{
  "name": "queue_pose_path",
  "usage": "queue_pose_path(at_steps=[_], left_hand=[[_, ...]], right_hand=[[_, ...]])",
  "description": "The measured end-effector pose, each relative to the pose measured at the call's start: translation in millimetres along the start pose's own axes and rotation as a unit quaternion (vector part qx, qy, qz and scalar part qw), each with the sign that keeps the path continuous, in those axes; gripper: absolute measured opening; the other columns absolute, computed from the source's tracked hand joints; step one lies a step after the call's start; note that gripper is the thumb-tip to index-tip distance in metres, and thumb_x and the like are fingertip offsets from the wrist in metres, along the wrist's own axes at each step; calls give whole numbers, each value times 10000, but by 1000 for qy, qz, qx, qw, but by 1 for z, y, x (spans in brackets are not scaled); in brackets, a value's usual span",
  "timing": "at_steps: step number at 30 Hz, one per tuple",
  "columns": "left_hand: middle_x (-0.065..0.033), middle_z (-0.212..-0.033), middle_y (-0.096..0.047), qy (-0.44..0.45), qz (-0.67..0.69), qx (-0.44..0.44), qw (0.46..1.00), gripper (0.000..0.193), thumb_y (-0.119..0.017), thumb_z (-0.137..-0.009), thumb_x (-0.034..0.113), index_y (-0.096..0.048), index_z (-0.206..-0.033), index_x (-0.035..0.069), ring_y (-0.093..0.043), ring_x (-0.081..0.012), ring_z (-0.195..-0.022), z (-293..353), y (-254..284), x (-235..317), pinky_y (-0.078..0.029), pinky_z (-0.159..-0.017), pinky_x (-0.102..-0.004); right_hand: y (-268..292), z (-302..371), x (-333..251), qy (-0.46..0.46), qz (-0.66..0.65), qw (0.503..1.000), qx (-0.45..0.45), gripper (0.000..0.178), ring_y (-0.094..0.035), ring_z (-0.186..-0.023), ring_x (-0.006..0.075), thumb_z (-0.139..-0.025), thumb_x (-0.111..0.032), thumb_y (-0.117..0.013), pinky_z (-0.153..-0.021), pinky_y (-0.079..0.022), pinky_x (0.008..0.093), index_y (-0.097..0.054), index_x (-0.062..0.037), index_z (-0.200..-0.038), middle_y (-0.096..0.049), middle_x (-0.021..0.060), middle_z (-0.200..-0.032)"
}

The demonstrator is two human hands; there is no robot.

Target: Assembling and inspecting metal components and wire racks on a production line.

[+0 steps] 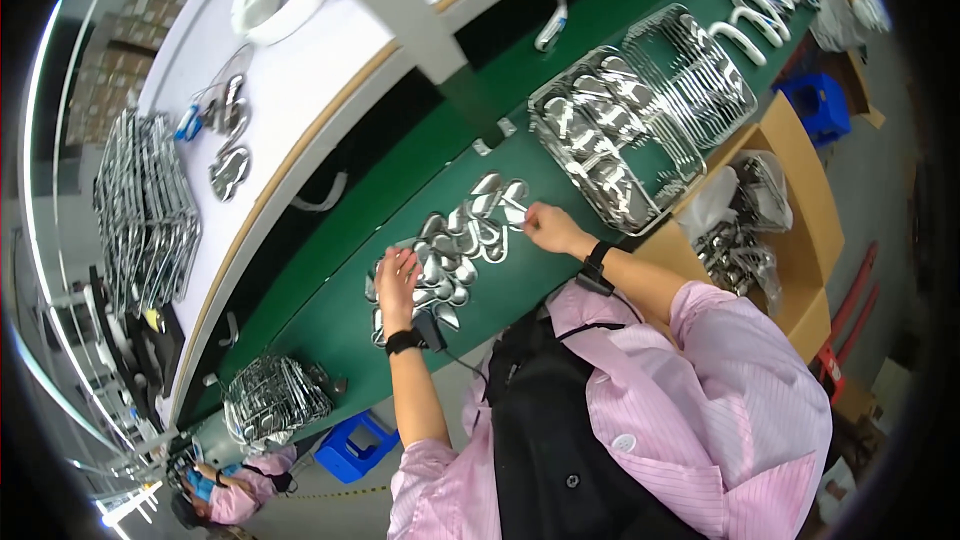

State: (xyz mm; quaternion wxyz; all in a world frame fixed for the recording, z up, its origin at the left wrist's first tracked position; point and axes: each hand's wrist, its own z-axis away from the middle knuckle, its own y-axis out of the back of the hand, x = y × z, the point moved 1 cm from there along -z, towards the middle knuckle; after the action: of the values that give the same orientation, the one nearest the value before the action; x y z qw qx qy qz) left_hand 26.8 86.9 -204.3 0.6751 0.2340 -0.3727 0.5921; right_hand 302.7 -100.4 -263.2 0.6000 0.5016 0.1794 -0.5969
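A pile of shiny chrome curved pieces (440, 262), rounded at one end, lies spread on the green bench top. At the left end of the pile is my left hand (397, 290), its fingers stretched out over the pieces and gripping none. My right hand (552, 228) is at the pile's right end, fingers drawn together at the edge of a chrome piece (514, 212). Its fingertips partly hide where they meet the metal. Each wrist wears a black band.
Right of the pile stands a wire rack (610, 160) holding more chrome pieces. An open cardboard box (800, 210) with bagged metal parts is beside it. White curved handles (755, 25) lie at the far right. Wire racks (270, 400) sit at the left, near a blue stool (357, 447).
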Motion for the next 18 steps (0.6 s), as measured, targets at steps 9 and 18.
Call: queue_pose_path(at_steps=[9,18], left_hand=[[-54,-858,-620,-12,-164,156,974,195,-628,-899,204,-555,-990,49,-595,-128,-697,8,230,-48,-493,-572,-281],[-106,-860,-631,-247,-416,76,872,233,-650,-858,151,-554,-1011,3,-625,-268,-730,-187,235,38,-509,-651,-389]], right_hand=[[-46,-46,24,-75,226,967,88,395,-635,-911,379,-749,-311,-726,-802,-509,461,-607,-13,-979,-665,193,-925],[-73,30,37,-130,-165,959,192,60,-589,-565,141,-961,-57,-431,-524,-482,300,-442,-18,-1004,-627,117,-753]])
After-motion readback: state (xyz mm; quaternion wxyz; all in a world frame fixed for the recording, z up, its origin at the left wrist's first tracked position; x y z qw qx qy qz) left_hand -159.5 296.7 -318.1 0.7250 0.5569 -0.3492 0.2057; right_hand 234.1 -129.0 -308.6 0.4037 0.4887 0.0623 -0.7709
